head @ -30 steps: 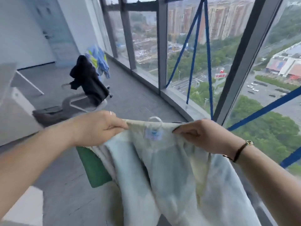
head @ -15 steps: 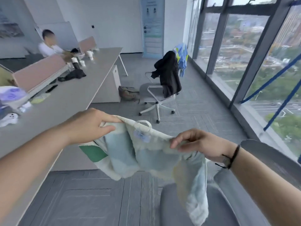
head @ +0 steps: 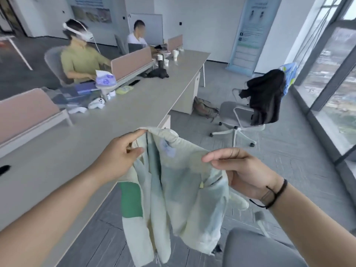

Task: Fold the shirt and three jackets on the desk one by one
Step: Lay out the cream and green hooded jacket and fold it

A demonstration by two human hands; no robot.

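- On the far left, two seated people work behind pink dividers (head: 131, 62) on the long grey desk (head: 48, 160), which runs from the lower left toward the upper middle.
- White controllers (head: 96, 103) lie on the desk near the closer divider.
- The left hand (head: 117, 157) is in the air over the desk's near edge. Its grip is closed on the jacket (head: 173, 189): thumb and forefinger pinch the collar's left end, the other fingers curled under.
- The jacket, pale mint and cream with a green panel on its left front, hangs between the two hands, off the desk and above the floor. Its collar is stretched between them with a small label showing; the body droops down, open at the front.
- The right hand (head: 242, 172) grasps the collar's right end, fingers curled over the cloth and thumb beneath it. A dark cord sits on that wrist.
- Further right, a black jacket (head: 265, 99) is draped over the back of a grey chair (head: 237, 116), well apart from the hands.
- Behind it hangs a blue and yellow garment (head: 290, 72), by the window.
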